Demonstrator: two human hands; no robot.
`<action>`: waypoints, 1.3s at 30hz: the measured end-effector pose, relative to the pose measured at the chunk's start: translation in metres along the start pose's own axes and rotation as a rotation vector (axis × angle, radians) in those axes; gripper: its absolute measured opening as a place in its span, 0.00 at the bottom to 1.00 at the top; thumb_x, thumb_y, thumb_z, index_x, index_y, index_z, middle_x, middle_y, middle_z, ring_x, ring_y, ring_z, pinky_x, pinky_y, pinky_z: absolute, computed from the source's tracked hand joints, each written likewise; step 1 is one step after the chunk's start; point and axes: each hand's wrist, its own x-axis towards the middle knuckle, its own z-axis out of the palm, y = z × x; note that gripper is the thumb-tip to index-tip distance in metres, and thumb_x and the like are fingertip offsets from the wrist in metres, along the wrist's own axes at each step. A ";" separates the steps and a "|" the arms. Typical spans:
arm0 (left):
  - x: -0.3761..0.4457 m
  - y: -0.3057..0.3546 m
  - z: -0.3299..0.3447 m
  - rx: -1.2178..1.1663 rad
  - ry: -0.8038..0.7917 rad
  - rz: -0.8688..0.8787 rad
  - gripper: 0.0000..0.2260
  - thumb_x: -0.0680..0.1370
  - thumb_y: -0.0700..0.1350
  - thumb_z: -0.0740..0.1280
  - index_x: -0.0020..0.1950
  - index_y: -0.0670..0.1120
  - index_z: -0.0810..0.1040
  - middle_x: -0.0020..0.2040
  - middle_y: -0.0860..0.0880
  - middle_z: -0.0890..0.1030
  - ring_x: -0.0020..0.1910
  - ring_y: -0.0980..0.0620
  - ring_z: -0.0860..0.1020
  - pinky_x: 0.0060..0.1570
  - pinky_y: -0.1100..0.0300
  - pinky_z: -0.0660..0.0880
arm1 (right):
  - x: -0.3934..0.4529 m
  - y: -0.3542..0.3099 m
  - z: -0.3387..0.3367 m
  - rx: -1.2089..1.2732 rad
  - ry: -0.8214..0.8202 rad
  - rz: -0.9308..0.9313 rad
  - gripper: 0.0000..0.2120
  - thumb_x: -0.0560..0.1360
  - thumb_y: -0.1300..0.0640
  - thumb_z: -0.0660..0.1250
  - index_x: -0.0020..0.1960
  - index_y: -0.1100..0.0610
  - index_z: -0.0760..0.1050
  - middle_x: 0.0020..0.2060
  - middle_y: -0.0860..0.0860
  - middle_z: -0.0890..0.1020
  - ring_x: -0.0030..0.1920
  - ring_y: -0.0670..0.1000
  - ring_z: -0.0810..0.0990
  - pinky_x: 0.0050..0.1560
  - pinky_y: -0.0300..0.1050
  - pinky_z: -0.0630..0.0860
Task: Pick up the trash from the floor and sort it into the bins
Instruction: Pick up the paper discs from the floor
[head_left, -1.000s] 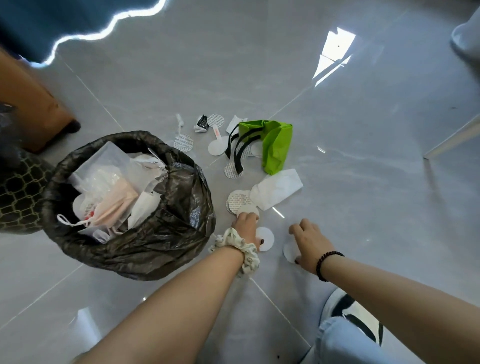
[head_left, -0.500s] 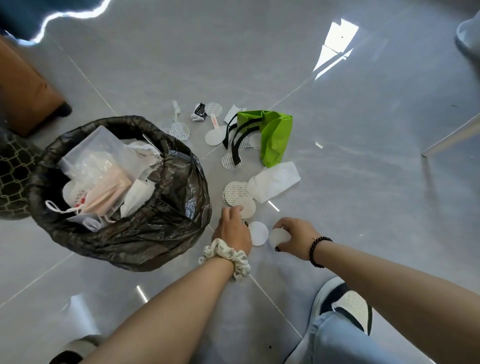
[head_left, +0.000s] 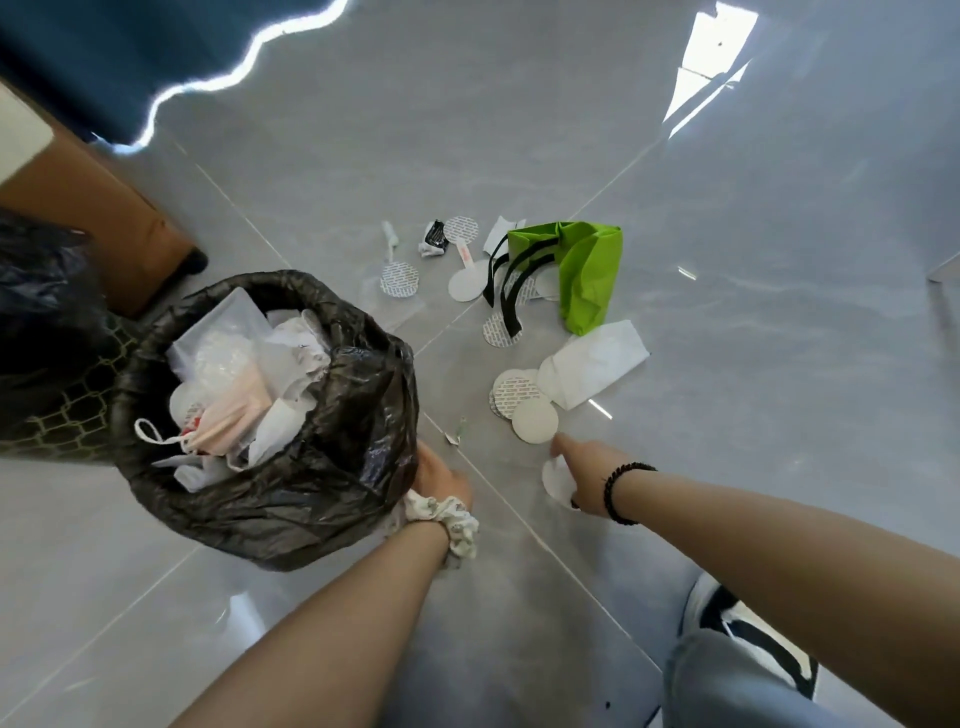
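Head view, looking down at grey tiled floor (head_left: 571, 130).

Bin (head_left: 270, 415): black-bagged, left of centre, near side. Filled to the rim with clear plastic, white paper and a pinkish face mask with white ear loop.

Left hand (head_left: 439, 475): against the right near side of the bin bag, fingers partly hidden behind the plastic. Cannot tell whether it grips the bag or merely touches it. White patterned scrunchie (head_left: 447, 514) on that wrist.

Right hand (head_left: 584, 475): low over the floor, right of centre. Index finger extended toward the far side, pointing at the nearest white disc (head_left: 535, 421); remaining fingers curl around a separate white round pad (head_left: 553, 478) held under the palm. Black bead bracelet (head_left: 621, 491) on that wrist.

Trash on floor, beyond the hands:
- stack of printed round seals (head_left: 511, 392), touching the nearest white disc on its far left side
- white paper pouch (head_left: 597, 366), just right of that stack
- green bag (head_left: 584, 273) with black handles, farther off, lying on its side
- further discs around the bag's handles: one at (head_left: 501, 330), one at (head_left: 399, 278), one at (head_left: 461, 229), one plain white at (head_left: 469, 283)
- small black-and-white wrapper (head_left: 435, 239), far left of the green bag
- tiny scrap (head_left: 457, 431) between bin and nearest disc

Near right corner: a knee in light jeans (head_left: 727, 675) and a black-and-white shoe (head_left: 753, 639).
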 end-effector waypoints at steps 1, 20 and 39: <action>0.005 0.003 0.005 -0.017 0.034 0.022 0.25 0.75 0.33 0.61 0.71 0.34 0.59 0.71 0.36 0.62 0.69 0.39 0.65 0.66 0.56 0.57 | -0.002 0.001 0.002 -0.033 -0.012 0.004 0.26 0.74 0.60 0.66 0.68 0.56 0.60 0.60 0.57 0.75 0.57 0.57 0.76 0.49 0.45 0.72; 0.032 0.003 0.020 -0.082 -0.130 0.029 0.10 0.74 0.34 0.61 0.51 0.40 0.79 0.56 0.38 0.77 0.52 0.41 0.77 0.50 0.63 0.68 | -0.022 0.006 -0.025 0.493 0.319 0.071 0.12 0.77 0.54 0.64 0.58 0.55 0.69 0.52 0.54 0.78 0.47 0.53 0.74 0.46 0.45 0.73; -0.083 -0.017 -0.125 -0.558 -0.718 0.081 0.12 0.71 0.34 0.71 0.35 0.50 0.76 0.31 0.54 0.78 0.34 0.55 0.77 0.43 0.58 0.78 | -0.031 -0.254 -0.145 0.086 0.293 -0.710 0.16 0.76 0.53 0.65 0.62 0.56 0.70 0.49 0.53 0.79 0.47 0.53 0.77 0.45 0.42 0.71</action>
